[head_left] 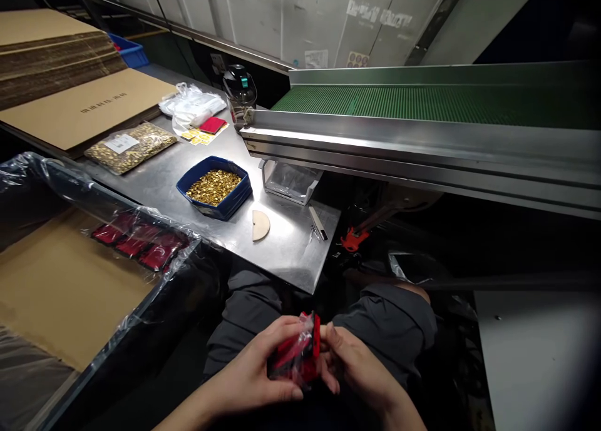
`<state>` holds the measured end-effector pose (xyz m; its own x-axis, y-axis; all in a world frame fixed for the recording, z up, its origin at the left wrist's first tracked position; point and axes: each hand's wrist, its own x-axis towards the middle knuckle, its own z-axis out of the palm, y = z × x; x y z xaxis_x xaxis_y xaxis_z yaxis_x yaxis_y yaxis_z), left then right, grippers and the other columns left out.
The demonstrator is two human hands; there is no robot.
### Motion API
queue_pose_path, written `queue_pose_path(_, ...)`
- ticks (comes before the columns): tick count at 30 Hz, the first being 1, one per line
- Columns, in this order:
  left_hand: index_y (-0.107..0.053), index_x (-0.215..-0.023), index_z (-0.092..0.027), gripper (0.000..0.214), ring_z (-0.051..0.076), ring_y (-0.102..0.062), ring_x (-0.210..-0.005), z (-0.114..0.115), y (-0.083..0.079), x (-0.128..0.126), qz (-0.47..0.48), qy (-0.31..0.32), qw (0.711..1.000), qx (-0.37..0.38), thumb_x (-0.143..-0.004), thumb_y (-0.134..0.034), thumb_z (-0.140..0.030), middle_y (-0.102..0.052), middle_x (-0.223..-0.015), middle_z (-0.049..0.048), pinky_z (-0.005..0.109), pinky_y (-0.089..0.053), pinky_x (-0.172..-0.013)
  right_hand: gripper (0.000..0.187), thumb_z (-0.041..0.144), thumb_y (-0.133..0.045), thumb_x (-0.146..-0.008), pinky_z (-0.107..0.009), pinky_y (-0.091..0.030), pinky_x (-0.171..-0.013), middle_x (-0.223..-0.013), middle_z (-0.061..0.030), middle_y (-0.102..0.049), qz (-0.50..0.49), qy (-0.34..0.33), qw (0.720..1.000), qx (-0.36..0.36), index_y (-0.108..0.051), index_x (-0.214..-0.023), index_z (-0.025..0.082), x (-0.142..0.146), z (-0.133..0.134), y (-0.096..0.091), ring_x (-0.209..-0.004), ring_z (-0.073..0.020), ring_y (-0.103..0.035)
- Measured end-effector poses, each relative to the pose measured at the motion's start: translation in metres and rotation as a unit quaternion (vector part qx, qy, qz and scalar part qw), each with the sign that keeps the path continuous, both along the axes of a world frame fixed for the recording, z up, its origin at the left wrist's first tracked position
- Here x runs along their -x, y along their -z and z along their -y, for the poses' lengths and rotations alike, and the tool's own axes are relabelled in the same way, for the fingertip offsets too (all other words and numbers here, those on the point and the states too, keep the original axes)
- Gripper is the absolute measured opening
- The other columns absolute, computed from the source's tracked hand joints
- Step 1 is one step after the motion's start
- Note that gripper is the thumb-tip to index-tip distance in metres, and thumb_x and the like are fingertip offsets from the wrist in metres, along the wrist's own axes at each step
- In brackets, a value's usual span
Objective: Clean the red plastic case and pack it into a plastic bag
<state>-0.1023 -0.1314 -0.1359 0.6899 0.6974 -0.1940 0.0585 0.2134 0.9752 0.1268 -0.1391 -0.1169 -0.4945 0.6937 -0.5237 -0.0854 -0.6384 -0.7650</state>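
Low over my lap, a small red-and-black item (300,356) sits in clear plastic, slightly blurred. My left hand (267,362) is wrapped round it from the left, with the thumb below and the fingers over the top. On its right edge my right hand (354,362) closes with curled fingers, thumb near the upper corner; some of its fingertips are hidden behind the edge. Ahead on the metal table (291,256) lie a pale half-round piece (260,225) and a blue bin (225,207) holding many small gold-coloured pieces.
At left stands a plastic-lined box (154,296) with several red packets (136,238) inside. Behind are a bag of gold pieces (134,146), stacked cardboard (79,106) and plastic bags (192,106). A green conveyor (399,102) runs along the right. A metal clip-like tool (318,223) lies near the table corner.
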Motion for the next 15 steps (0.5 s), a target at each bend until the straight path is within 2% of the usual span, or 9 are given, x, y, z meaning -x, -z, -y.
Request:
queue_pose_path(2, -0.039, -0.149, -0.037, 0.087, 0.032, -0.042, -0.142, 0.007, 0.011, -0.002, 0.079, -0.050, 0.989, 0.117, -0.075, -0.081, -0.052, -0.045, -0.152, 0.0084, 0.047, -0.031, -0.119, 0.047, 0.061, -0.055, -0.093, -0.023, -0.046, -0.063, -0.084, -0.0035, -0.066, 0.057, -0.059, 0.991, -0.109, -0.071, -0.105, 0.019, 0.001, -0.002, -0.010, -0.067, -0.0125, -0.059)
queue_pose_path(4, -0.031, -0.153, -0.033, 0.096, 0.034, -0.042, -0.142, 0.012, 0.020, 0.000, 0.121, -0.084, 0.970, 0.195, -0.074, -0.080, -0.057, -0.046, -0.153, 0.0121, 0.048, -0.030, -0.119, 0.027, 0.048, -0.068, -0.089, -0.026, -0.048, -0.080, -0.100, -0.0033, -0.069, 0.138, -0.099, 0.965, -0.201, -0.074, -0.099, 0.024, 0.004, -0.001, -0.016, -0.088, -0.0173, -0.063)
queue_pose_path(5, -0.028, -0.154, -0.032, 0.100, 0.034, -0.041, -0.142, 0.014, 0.023, 0.001, 0.128, -0.098, 0.963, 0.214, -0.074, -0.080, -0.058, -0.046, -0.153, 0.0138, 0.049, -0.029, -0.119, 0.019, 0.042, -0.070, -0.088, -0.027, -0.047, -0.083, -0.100, -0.0021, -0.070, 0.177, -0.102, 0.954, -0.219, -0.076, -0.093, 0.025, 0.006, 0.001, -0.016, -0.091, -0.0181, -0.064)
queue_pose_path(8, -0.027, -0.154, -0.030, 0.099, 0.035, -0.036, -0.145, 0.017, 0.027, 0.009, 0.129, -0.127, 0.952, 0.246, -0.074, -0.079, -0.057, -0.042, -0.156, 0.0155, 0.050, -0.027, -0.120, 0.015, 0.032, -0.067, -0.091, -0.026, -0.047, -0.079, -0.087, -0.0003, -0.073, 0.219, -0.059, 0.951, -0.209, -0.077, -0.083, 0.025, 0.011, 0.009, -0.010, -0.083, -0.0168, -0.066)
queue_pose_path(12, -0.028, -0.153, -0.031, 0.094, 0.034, -0.039, -0.144, 0.017, 0.024, 0.019, 0.148, -0.116, 0.941, 0.282, -0.077, -0.079, -0.053, -0.036, -0.160, 0.0146, 0.051, -0.026, -0.119, 0.014, 0.036, -0.074, -0.086, -0.028, -0.047, -0.081, -0.088, -0.0024, -0.071, 0.123, 0.033, 0.973, -0.190, -0.076, -0.086, 0.022, 0.013, 0.017, 0.002, -0.086, -0.0181, -0.065)
queue_pose_path(15, -0.029, -0.151, -0.031, 0.096, 0.033, -0.041, -0.142, 0.016, 0.020, 0.022, 0.151, -0.084, 0.948, 0.269, -0.073, -0.085, -0.044, -0.039, -0.157, 0.0141, 0.050, -0.025, -0.120, 0.019, 0.039, -0.074, -0.085, -0.026, -0.045, -0.076, -0.082, -0.0008, -0.067, 0.107, 0.024, 0.980, -0.166, -0.073, -0.084, 0.020, 0.016, 0.018, 0.001, -0.080, -0.0156, -0.060)
